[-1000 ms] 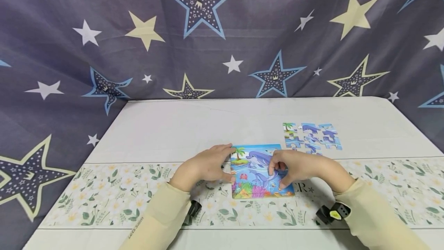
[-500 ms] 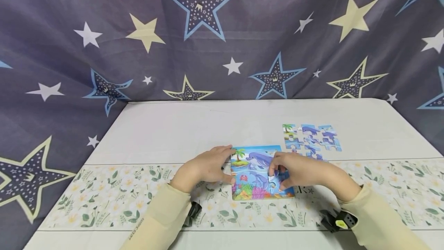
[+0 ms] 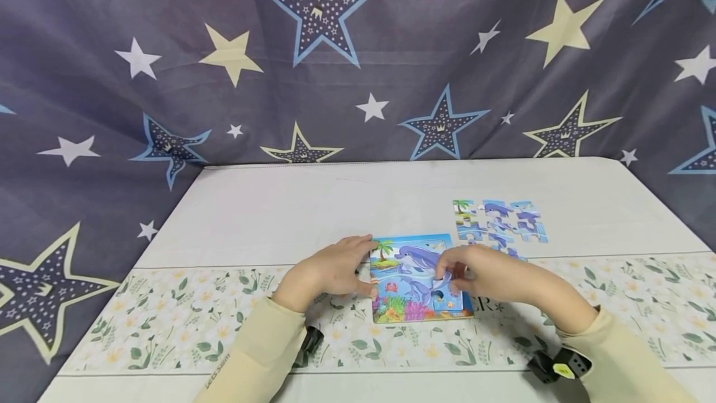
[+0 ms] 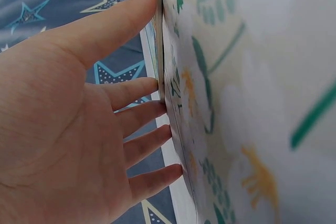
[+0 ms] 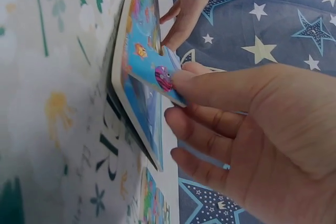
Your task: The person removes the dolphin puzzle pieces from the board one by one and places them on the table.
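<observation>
A dolphin jigsaw puzzle (image 3: 416, 311) in a flat tray lies at the table's middle, with a palm tree, a crab and coral in its picture. My left hand (image 3: 335, 266) rests at its left edge, thumb and fingertips touching the border; in the left wrist view the fingers (image 4: 142, 137) are spread and nearly straight. Over the lower right of the puzzle, my right hand (image 3: 495, 271) pinches a puzzle piece (image 3: 447, 303) between thumb and fingers. In the right wrist view this blue piece (image 5: 147, 66), printed with small fish, tilts up, its lower edge close over the tray.
Behind and right of the tray lies a partly joined group of similar dolphin pieces (image 3: 500, 224), its near end partly hidden by the right hand. A floral strip (image 3: 235, 310) crosses the white table. Star-patterned cloth (image 3: 369, 48) hangs behind.
The piece in the right hand has tilted up from the puzzle's lower right and shows more of its face. The right wrist has shifted slightly right and nearer. The left hand stays in place.
</observation>
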The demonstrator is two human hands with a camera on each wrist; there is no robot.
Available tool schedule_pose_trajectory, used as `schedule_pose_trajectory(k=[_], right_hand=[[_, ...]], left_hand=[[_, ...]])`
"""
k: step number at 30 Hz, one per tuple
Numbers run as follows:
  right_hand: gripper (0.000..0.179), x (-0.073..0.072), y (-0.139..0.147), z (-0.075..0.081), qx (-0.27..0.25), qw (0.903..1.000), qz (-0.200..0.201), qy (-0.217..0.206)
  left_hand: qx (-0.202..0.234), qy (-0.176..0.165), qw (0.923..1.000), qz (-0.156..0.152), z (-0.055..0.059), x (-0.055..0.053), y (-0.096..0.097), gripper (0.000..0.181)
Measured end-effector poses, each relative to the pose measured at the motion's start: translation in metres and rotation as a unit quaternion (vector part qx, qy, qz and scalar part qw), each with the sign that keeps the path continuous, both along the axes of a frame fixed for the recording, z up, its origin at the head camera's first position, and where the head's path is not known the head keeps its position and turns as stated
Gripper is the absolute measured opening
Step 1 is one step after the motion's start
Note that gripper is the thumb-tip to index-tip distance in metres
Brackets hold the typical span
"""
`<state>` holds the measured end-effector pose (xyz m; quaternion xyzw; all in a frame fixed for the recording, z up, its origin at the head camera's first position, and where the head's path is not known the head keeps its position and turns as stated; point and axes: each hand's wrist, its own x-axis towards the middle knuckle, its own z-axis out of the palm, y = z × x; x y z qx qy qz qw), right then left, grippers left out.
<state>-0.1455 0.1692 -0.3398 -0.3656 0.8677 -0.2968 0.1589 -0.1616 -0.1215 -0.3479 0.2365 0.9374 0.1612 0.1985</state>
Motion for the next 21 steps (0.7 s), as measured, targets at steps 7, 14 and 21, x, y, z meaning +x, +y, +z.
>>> schedule_pose_trajectory(k=[7,14,21], right_hand=[[0.021,-0.001,0.01,0.004,-0.017,0.9997,-0.014,0.012],[0.019,-0.004,0.022,0.011,-0.016,0.9994,-0.03,0.012],[0.018,-0.007,0.039,0.017,-0.017,0.9981,-0.046,0.037]], left_hand=[[0.001,0.001,1.0,-0.001,0.0,0.001,0.0,0.087],[0.001,0.001,1.0,-0.001,0.0,0.001,-0.002,0.088],[-0.001,0.005,1.0,-0.006,-0.001,0.0,-0.002,0.088]])
